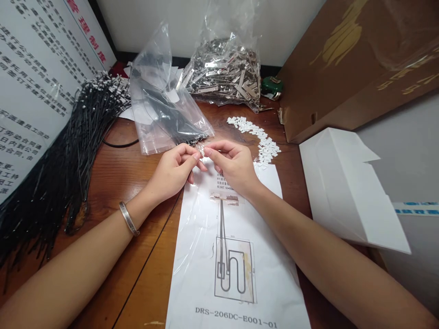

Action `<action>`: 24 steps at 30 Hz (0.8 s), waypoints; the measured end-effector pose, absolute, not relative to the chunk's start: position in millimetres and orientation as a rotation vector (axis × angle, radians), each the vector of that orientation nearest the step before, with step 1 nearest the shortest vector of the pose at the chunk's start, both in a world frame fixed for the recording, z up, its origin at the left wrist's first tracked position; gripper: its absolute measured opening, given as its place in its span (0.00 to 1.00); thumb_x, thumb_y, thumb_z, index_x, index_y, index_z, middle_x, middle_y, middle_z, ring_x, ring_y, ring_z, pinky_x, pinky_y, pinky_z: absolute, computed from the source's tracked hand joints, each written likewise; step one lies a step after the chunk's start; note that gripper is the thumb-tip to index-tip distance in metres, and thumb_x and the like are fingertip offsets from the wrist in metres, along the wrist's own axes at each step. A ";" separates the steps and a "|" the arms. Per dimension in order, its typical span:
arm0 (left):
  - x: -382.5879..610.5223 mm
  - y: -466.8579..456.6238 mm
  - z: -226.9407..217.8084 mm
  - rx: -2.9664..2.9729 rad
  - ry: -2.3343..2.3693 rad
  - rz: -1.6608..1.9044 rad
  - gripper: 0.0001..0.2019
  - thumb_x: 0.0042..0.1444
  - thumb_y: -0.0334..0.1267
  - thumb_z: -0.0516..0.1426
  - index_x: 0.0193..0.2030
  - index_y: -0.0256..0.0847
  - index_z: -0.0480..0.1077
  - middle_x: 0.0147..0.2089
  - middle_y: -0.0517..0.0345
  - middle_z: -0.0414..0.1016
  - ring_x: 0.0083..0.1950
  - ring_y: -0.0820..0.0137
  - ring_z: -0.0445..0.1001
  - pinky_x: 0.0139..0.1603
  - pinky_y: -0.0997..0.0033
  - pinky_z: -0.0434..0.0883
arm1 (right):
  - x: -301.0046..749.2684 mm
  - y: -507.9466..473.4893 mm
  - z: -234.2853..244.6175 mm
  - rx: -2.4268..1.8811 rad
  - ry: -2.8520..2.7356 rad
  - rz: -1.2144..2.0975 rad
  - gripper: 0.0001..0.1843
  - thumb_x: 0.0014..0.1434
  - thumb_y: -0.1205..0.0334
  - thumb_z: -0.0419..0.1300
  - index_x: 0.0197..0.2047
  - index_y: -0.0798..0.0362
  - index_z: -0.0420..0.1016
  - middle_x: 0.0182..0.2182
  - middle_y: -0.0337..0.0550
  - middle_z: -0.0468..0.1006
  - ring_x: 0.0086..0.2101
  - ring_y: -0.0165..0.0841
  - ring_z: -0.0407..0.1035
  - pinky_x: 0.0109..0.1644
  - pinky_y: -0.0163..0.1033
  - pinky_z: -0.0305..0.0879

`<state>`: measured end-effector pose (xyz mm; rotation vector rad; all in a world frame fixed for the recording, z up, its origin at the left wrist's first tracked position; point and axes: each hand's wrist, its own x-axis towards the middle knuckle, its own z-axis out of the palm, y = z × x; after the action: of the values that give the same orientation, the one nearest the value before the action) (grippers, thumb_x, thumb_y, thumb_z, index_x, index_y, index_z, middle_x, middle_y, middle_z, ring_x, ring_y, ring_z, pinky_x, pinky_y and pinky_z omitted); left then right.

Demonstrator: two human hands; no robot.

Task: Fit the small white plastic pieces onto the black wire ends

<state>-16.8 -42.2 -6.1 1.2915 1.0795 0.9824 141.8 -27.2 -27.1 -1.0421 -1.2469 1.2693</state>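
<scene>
My left hand [174, 169] and my right hand [229, 164] meet above the wooden table [116, 196], fingertips pinched together on something small that I cannot make out, right at the mouth of a clear plastic bag of black wires [161, 109]. A silver bangle [129, 218] sits on my left wrist. Under my hands lies a printed sheet [236, 256] with a drawing of a wire part, marked DRS-206DC-E001-01. A small metal strip [224, 198] rests on the sheet near my right wrist.
A large bundle of black wires [65, 155] lies at the left. A bag of shiny metal clips [226, 73] stands at the back, small white pieces [260, 137] spread beside it. A brown carton [346, 64] and a white folded box [346, 187] fill the right.
</scene>
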 end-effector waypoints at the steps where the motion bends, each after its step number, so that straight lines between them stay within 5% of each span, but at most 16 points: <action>1: -16.7 -42.1 -6.1 1.292 1.081 0.979 0.14 0.54 0.47 0.63 0.33 0.38 0.67 0.28 0.57 0.78 0.18 0.78 0.66 0.20 0.77 0.66 | 141.9 -27.2 -27.3 -1.049 -1.246 1.272 0.15 0.48 0.50 0.71 0.31 0.53 0.79 0.27 0.39 0.78 0.22 0.23 0.63 0.21 0.31 0.57; 24: -16.9 -43.3 -5.4 1.290 1.076 0.982 0.13 0.55 0.46 0.62 0.32 0.38 0.67 0.28 0.57 0.79 0.18 0.78 0.66 0.20 0.77 0.65 | 142.0 -26.9 -27.4 -1.018 -1.246 1.273 0.13 0.48 0.52 0.72 0.30 0.52 0.80 0.28 0.40 0.79 0.26 0.26 0.68 0.25 0.33 0.61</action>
<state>-16.9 -43.3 -5.4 1.2899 1.0763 0.9817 142.0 -26.9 -27.4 -1.0177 -1.2456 1.2735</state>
